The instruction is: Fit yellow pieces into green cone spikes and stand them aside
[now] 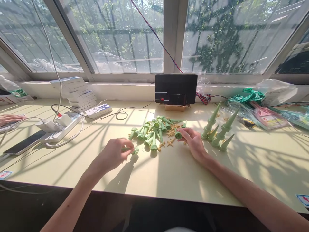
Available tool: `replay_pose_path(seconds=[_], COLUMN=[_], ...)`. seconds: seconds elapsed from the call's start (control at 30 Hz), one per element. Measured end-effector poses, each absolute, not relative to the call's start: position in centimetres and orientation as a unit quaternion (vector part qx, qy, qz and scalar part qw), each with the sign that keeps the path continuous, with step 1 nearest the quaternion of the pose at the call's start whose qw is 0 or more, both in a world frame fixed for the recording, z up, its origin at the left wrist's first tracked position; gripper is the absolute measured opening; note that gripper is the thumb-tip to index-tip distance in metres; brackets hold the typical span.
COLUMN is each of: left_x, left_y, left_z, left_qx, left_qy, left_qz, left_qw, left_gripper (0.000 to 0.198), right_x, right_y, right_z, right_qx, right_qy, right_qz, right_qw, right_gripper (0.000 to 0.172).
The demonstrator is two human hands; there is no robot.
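My left hand (118, 151) is closed on a green cone piece (135, 150), its collar showing past the fingertips, left of the pile. My right hand (191, 140) grips another green piece (178, 134) at the pile's right side, with its round end facing me. Between the hands lies a heap of green cone pieces (154, 141) with ringed collars. Small yellow cross-shaped pieces (170, 142) are scattered at the heap's right. Beyond my right hand stand several green spiked pieces (225, 127), some of them stacked on one another.
A black tablet (176, 85) with a phone before it stands at the back. White boxes (78, 93), a power strip (64, 129) with cables and a dark phone (25, 141) are at the left. Another person's hand (11, 119) rests far left. Plastic bags (267, 112) lie right.
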State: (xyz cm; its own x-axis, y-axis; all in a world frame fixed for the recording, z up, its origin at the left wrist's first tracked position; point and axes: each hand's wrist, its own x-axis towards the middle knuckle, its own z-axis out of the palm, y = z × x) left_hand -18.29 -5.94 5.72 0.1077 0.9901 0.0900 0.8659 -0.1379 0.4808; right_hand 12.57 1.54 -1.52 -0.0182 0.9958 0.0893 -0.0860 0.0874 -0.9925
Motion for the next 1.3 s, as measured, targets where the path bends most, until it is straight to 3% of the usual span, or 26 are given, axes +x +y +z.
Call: replay_pose_path(seconds=[0.13,0.3,0.6,0.83,1.13,1.3], left_x=[-17.8,-17.5,-18.6,-18.0,-18.5,-18.8], left_y=[-4.9,-4.3,-4.0,-4.3,-6.2,-6.7], left_z=[5.0,4.7,4.8,4.1,1.8,1.3], left_qx=[0.718,0.662,0.674,0.685,0.672,0.678], left_qy=[0.617,0.634,0.638,0.616,0.600,0.588], left_qz=[0.251,0.288,0.267,0.304,0.371,0.368], left_qw=[0.199,0.276,0.260,0.241,0.226,0.242], left_gripper=[0.020,0.039,0.047,0.037,0.033,0.033], right_x=[12.3,12.1,9.3,4.1,0.1,0.3], right_y=[1.4,0.7,-1.0,-1.0,-0.3,-0.3], right_z=[-1.4,-1.3,-1.2,-1.5,-3.0,-3.4], right_qx=[-0.457,-0.452,-0.394,-0.324,-0.213,-0.206], right_qy=[-0.487,-0.504,-0.517,-0.618,-0.800,-0.849], right_qz=[0.507,0.494,0.494,0.497,0.328,0.283], right_qw=[0.545,0.545,0.578,0.516,0.456,0.396], right_gripper=[0.036,0.034,0.044,0.044,0.041,0.048])
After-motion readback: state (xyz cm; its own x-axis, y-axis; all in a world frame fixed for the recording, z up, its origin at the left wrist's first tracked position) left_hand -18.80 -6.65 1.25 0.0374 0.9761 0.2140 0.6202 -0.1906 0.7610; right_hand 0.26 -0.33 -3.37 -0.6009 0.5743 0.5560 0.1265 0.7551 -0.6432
